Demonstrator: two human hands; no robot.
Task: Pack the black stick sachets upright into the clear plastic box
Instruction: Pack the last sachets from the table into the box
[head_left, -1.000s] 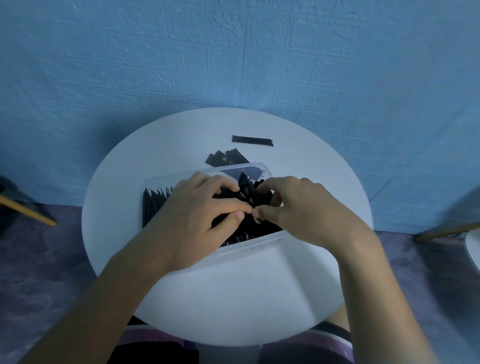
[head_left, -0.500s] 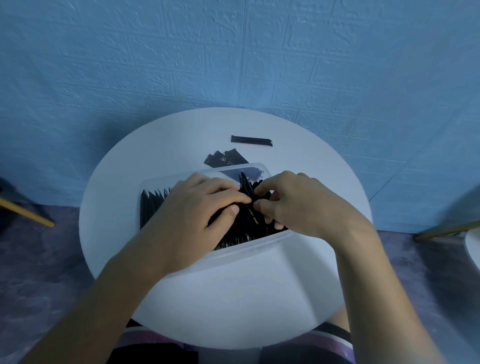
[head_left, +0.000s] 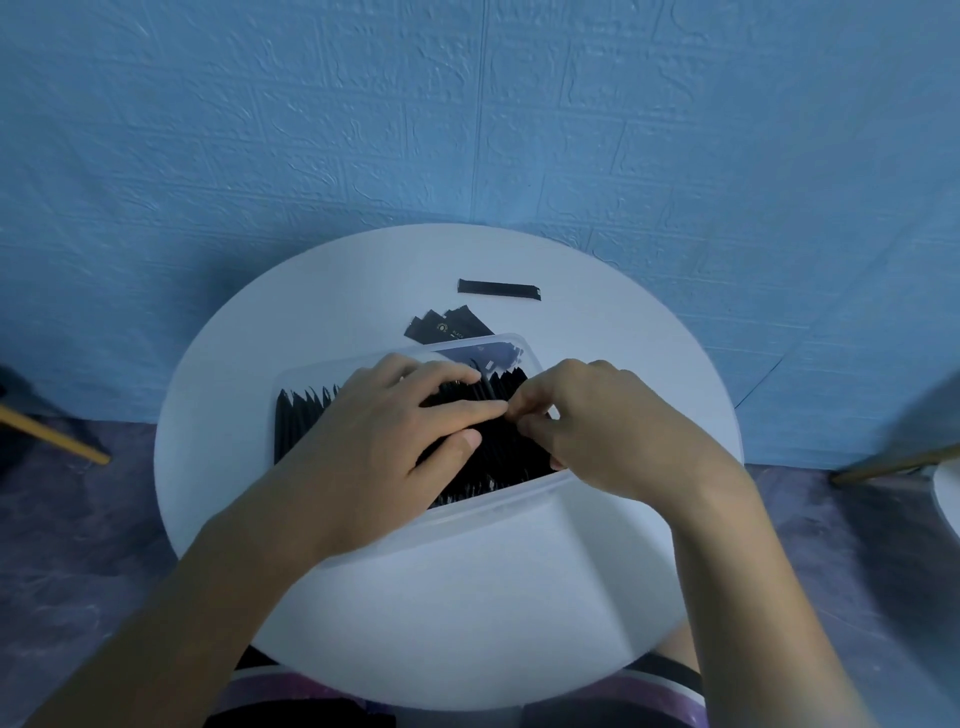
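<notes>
- Table (head_left: 363, 597), round and white.
- Clear plastic box (head_left: 498, 512) at its middle.
- Left hand (head_left: 374, 447) presses flat on upright black stick sachets (head_left: 301, 421) inside.
- Right hand (head_left: 608, 431), fingertips meeting the left's, pinches one.
- Loose sachets (head_left: 498, 288) lie behind the box.

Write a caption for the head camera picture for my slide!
Left hand and right hand tuck black stick sachets upright into a clear plastic box on a white table; loose sachets lie behind.
</notes>
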